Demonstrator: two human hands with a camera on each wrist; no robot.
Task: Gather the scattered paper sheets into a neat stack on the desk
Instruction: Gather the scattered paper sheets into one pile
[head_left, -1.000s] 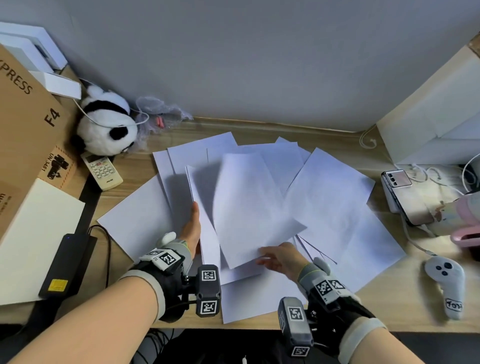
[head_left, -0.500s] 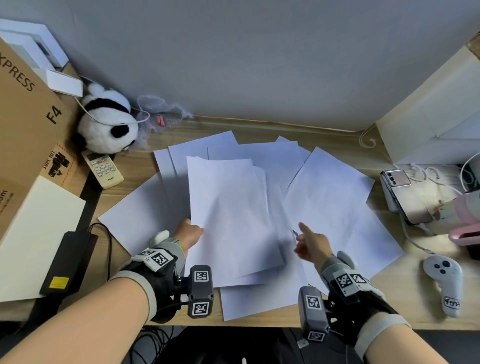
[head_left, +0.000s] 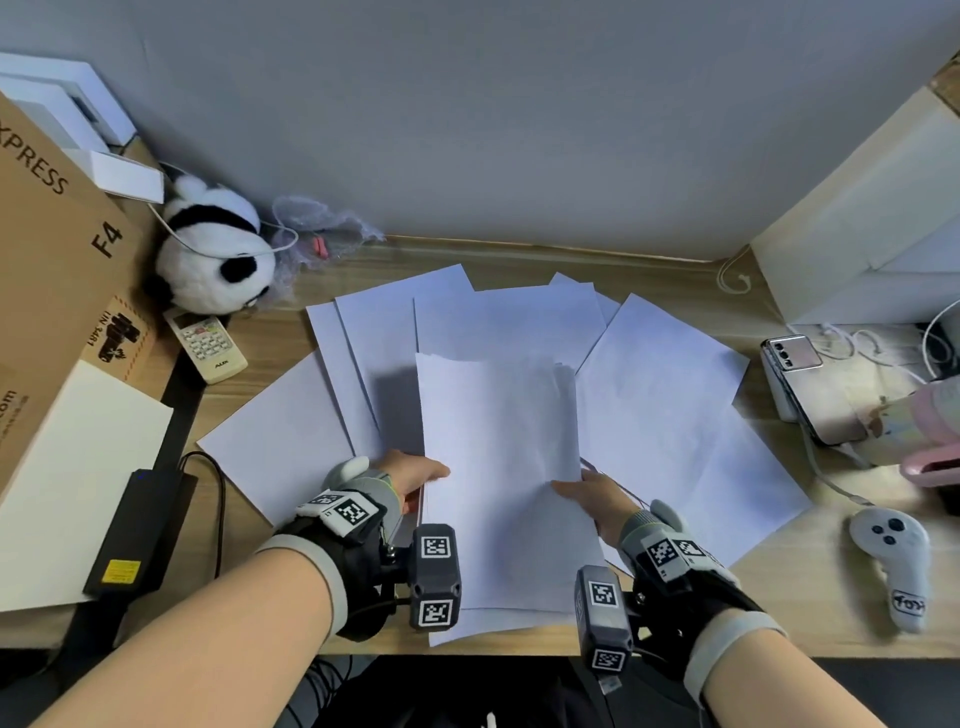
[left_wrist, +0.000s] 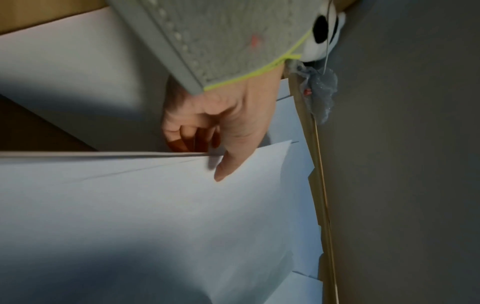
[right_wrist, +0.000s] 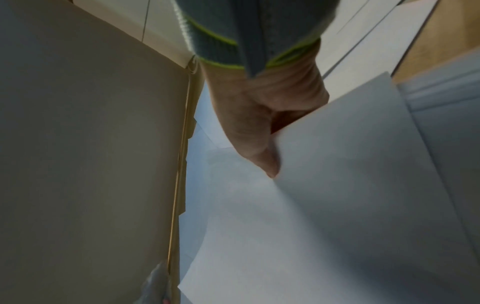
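A small bundle of white paper sheets (head_left: 498, 467) is held up over the desk's near middle, with both hands on it. My left hand (head_left: 415, 475) grips its left edge, thumb (left_wrist: 228, 164) on top and fingers (left_wrist: 182, 142) curled beneath. My right hand (head_left: 587, 496) pinches the right edge, thumb (right_wrist: 262, 156) on top of the sheets (right_wrist: 337, 185). Several loose sheets (head_left: 665, 395) lie fanned out on the wooden desk (head_left: 519, 260) around and under the bundle, one to the left (head_left: 280, 441).
At the left are a cardboard box (head_left: 57, 270), a panda toy (head_left: 213, 260), a remote (head_left: 205, 343) and a black power brick (head_left: 137, 535). At the right lie a phone (head_left: 810, 389), a pink object (head_left: 935, 447) and a white controller (head_left: 893, 561). A wall rises behind.
The right hand let go of the top sheet, swung out, then came back to take the bundle's right edge. The sheets now sit squared between both hands, nearer the desk's front.
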